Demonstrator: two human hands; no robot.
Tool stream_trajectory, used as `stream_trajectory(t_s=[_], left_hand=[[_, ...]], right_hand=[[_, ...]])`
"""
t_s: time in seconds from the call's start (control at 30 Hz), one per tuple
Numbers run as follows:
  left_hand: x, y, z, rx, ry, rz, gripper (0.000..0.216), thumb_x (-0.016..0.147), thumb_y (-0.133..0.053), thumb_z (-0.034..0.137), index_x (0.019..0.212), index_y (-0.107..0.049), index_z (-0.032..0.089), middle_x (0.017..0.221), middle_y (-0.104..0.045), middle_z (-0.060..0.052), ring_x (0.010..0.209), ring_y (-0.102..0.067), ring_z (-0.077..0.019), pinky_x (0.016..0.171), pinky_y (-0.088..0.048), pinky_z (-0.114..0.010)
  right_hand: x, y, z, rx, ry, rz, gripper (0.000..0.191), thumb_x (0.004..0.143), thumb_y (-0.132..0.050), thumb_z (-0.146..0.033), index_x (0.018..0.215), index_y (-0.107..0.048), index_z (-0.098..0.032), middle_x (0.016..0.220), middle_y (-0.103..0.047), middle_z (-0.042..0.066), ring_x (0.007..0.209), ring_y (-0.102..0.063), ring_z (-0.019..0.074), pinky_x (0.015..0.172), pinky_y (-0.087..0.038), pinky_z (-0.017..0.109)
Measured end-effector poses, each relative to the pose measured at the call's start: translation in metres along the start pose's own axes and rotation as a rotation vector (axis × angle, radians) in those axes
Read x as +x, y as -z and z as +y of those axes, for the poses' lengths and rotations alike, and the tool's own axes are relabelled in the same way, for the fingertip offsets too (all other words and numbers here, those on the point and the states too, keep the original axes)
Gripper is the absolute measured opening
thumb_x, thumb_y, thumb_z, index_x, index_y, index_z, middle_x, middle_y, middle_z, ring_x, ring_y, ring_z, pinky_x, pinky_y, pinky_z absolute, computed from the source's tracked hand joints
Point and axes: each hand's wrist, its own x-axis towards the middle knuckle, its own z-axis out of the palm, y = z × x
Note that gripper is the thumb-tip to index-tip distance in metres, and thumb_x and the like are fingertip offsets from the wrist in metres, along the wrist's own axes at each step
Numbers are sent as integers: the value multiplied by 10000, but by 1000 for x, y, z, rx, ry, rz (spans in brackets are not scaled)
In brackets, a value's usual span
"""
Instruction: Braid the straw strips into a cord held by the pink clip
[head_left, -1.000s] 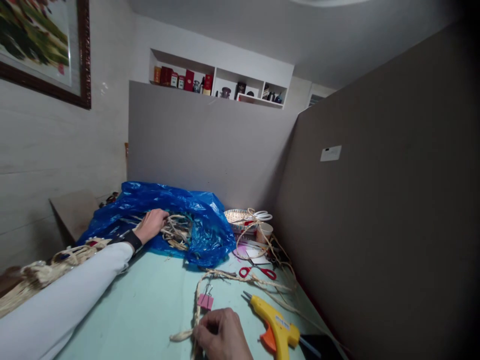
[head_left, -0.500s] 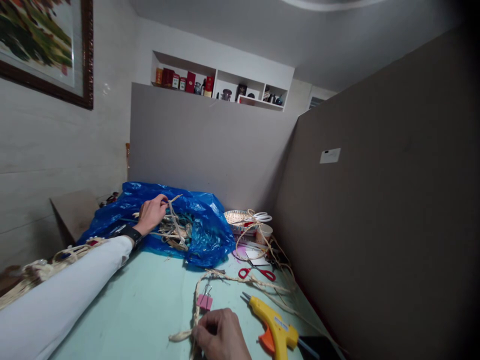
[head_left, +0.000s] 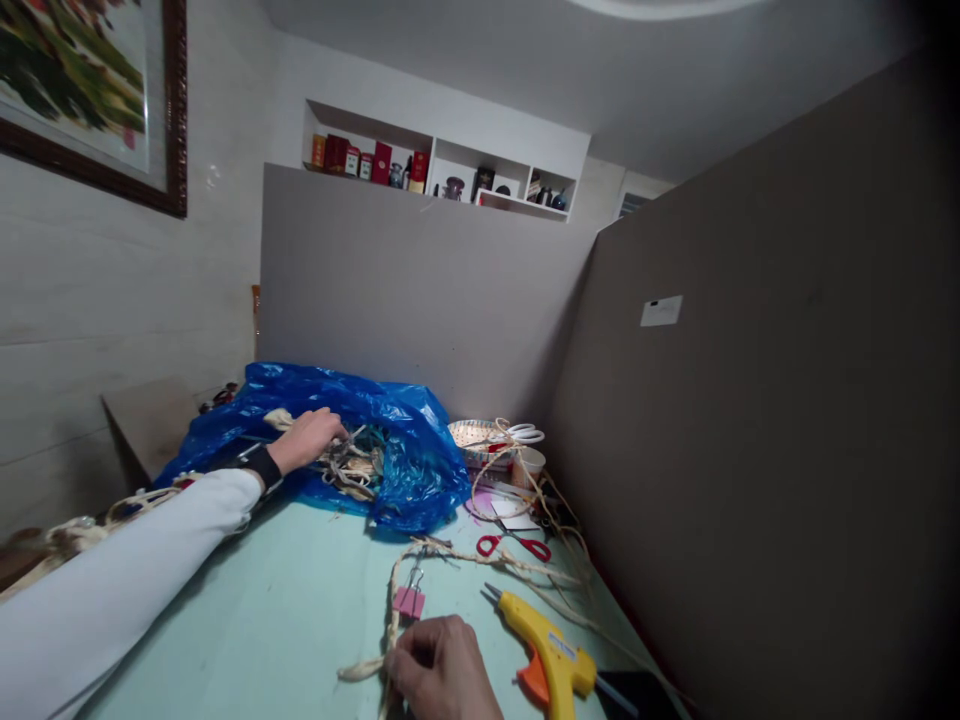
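My left hand reaches over the opening of a crumpled blue plastic bag, its fingers bent down onto a pale dried-fibre strip. Its fingertips are partly hidden. Below them, a tangle of dried fibre strips lies in the bag. Near the front of the table, my right hand is closed in a pinch on a braided fibre cord. A pink binder clip sits against the cord just beyond that hand. To the right lies a yellow glue gun with an orange trigger.
Red-handled scissors lie behind the glue gun. Farther back are a paper cup, a dotted basket and white-handled scissors, with loose cord looping around them. Grey partitions enclose the back and right of the pale green table.
My left hand has moved down and slightly right; the strip it held raised over the bag is now lowered among the others. My right hand has stayed on the cord.
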Motion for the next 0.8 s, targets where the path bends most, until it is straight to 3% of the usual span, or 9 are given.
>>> stream_trajectory(t_s=[0.17,0.37,0.5,0.63,0.7,0.8], left_hand=[[-1,5,6,103,37,30,339,901,-589,334,1198,-575,171,1224,-608,-89,1035,-619,-225,872,-529,-444],[2,21,10,-1,163,215,336,898,-595,326,1199,-574,179,1222,-612,-82,1043,-617,-232,868,-529,-456],[2,39,16,-232,264,431,308,904,-583,337,1164,-593,172,1197,-624,-74,1037,-620,-224,885,-518,-452],[0,68,39,-557,337,650,265,895,-582,345,1067,-643,153,1135,-657,-68,1069,-602,-239,936,-473,-464],[-10,80,58,-761,318,684,252,860,-605,319,1032,-675,149,1105,-683,-76,1087,-591,-240,933,-476,-375],[-40,90,91,-1084,264,567,239,826,-623,306,1004,-705,168,993,-721,-55,894,-652,-184,744,-533,-271]], right_hand=[[0,0,1,15,11,-6,250,684,-514,-145,649,-760,-113,532,-555,17,555,-459,119,515,-286,220],[0,-3,0,19,14,18,248,679,-514,-130,631,-758,-117,522,-562,17,549,-467,120,516,-288,220],[1,-6,0,-7,-5,60,244,671,-522,-117,619,-760,-115,514,-566,22,554,-472,124,519,-289,222],[0,-4,-3,16,11,36,256,659,-505,-111,620,-758,-118,525,-576,25,568,-487,126,526,-297,215],[-2,0,-8,36,11,13,253,658,-502,-106,619,-752,-113,533,-572,23,575,-490,125,528,-296,211],[-7,6,-16,46,12,16,235,671,-504,-91,587,-723,-103,515,-531,11,566,-472,117,534,-291,212]])
